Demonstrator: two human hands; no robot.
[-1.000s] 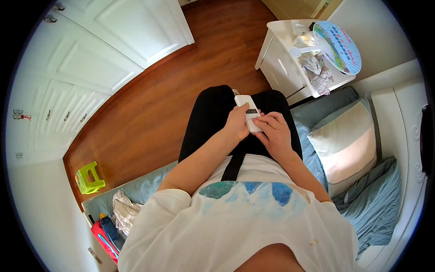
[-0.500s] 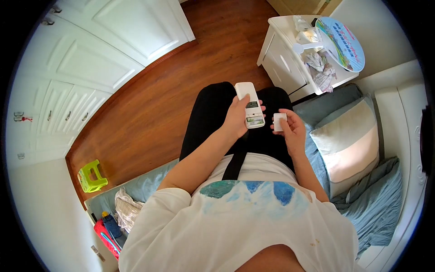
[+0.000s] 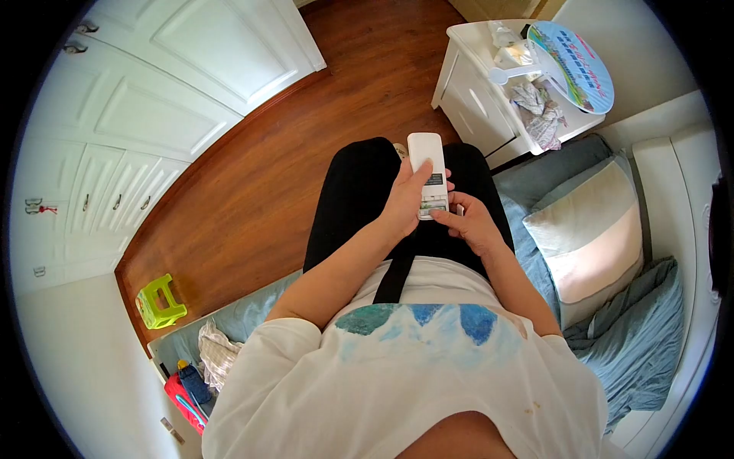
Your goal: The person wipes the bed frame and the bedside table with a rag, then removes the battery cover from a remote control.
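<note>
A white remote control (image 3: 425,149) lies back side up over my lap, its battery compartment (image 3: 433,206) uncovered at the near end. My left hand (image 3: 407,195) is wrapped round the remote, thumb across its back beside a dark label. At the compartment, my right hand (image 3: 474,223) touches the near end with its thumb, its fingers curled at the remote's right edge. The small white cover is mostly hidden behind the right fingers, so how it is held is hard to make out.
A white nightstand (image 3: 478,96) bears a round fan (image 3: 573,67) and a crumpled cloth (image 3: 539,115). Pillows (image 3: 589,229) lie on the bed at right. White cabinets (image 3: 153,84) line the left; a green stool (image 3: 160,302) stands on the wooden floor (image 3: 252,191).
The battery cover came off the remote and was held apart in my right hand. That hand has since moved back left to the open compartment.
</note>
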